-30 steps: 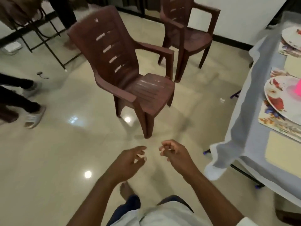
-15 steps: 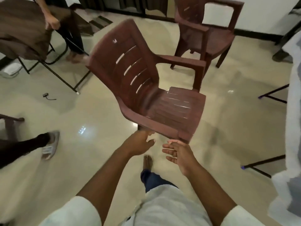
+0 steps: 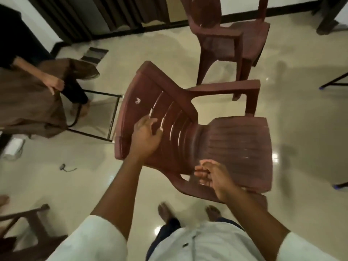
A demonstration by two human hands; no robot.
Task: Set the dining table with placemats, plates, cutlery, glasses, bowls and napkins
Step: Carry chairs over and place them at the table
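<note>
Directly below the camera, centre of view: one brown plastic armchair (image 3: pixel 216 136), slatted back, ribbed seat, standing on the glossy tiled floor (image 3: pixel 75 185).

Left hand (image 3: pixel 146 135): fingers spread and relaxed over the slatted backrest, at or just above its surface; contact cannot be told through the motion blur. Holds nothing.

Right hand (image 3: pixel 212 175): fingers loosely curled just at the near armrest of the chair; whether they have closed round it cannot be told. No tableware in it.

Task's own things: none in view. No placemat, plate, cutlery, glass, bowl or napkin shows anywhere, and the dining surface itself lies outside the picture. Their position therefore cannot be stated from this view.

Progress, as judgement: nothing of the setting can be confirmed as done or left. The step in hand appears to be seating, likely taking hold of the chair to shift it, a side matter to the listed items.

Surroundings: second brown plastic chair (image 3: pixel 231 32) beyond the first, apart from it. Another person (image 3: pixel 24 59) at left, handling a brown cloth (image 3: pixel 30 102) draped over a black metal frame (image 3: pixel 105 117). Dark curtains (image 3: pixel 120 12) along the far wall. Wearer's bare feet (image 3: pixel 166 211) on the floor below.
</note>
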